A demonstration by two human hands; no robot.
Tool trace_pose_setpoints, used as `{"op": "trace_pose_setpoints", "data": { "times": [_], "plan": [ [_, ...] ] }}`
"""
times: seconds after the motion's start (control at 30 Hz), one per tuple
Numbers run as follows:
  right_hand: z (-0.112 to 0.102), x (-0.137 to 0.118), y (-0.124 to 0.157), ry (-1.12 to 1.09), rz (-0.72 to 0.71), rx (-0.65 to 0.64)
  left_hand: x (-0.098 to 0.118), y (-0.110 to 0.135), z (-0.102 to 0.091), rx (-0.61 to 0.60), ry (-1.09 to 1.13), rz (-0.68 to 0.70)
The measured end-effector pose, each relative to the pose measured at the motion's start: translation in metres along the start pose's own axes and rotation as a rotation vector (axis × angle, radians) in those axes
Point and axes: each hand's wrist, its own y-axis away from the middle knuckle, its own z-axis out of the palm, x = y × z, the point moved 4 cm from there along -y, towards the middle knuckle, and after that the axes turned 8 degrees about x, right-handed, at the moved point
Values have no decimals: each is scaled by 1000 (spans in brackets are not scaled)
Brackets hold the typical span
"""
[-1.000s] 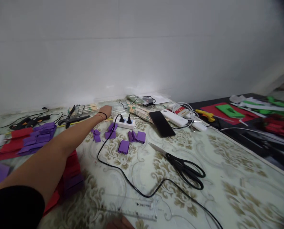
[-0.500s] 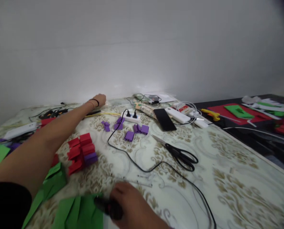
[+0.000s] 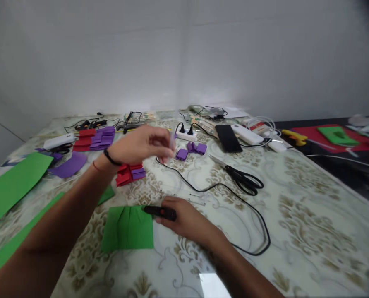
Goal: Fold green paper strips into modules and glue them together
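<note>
My left hand (image 3: 142,145) is raised over the middle of the table, its fingers pinched on a long, clear glue stick (image 3: 177,78) that stands upright and blurs against the wall. My right hand (image 3: 184,217) is closed around a black glue gun (image 3: 161,212), its nozzle pointing left at the top edge of a pleated green sheet (image 3: 128,229). I cannot tell whether the nozzle touches the sheet. Behind my left wrist lie folded red pieces (image 3: 124,176) with a purple piece (image 3: 137,173) among them.
Black-handled scissors (image 3: 243,180) lie right of a looping black cord (image 3: 203,190). Farther back are purple folded pieces (image 3: 182,155), a power strip (image 3: 186,135), a phone (image 3: 228,138) and white power bank (image 3: 248,134). Large green sheets (image 3: 17,186) spread at left.
My left hand has come back from the far side of the table, now with the clear stick in it. The view has shifted; my right hand still holds the glue gun by the green sheet.
</note>
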Motion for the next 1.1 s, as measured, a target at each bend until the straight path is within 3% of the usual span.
{"op": "trace_pose_setpoints", "data": {
  "times": [0.1,0.2,0.37,0.53,0.87,1.1],
  "plan": [
    [-6,-9,0,-42,6,-26,13,16,43,-124,0,46],
    [-11,-14,2,-19,47,-66,20,26,57,-154,-79,123],
    [-16,-16,7,40,125,-112,17,47,57,-131,-198,155],
    [-21,-23,1,115,89,-88,19,63,56,-78,-299,177],
    [-35,-50,-9,289,76,-132,36,67,58,-71,-452,272],
    [-43,-59,-14,317,103,-116,37,66,54,4,-460,239]
  ]
}}
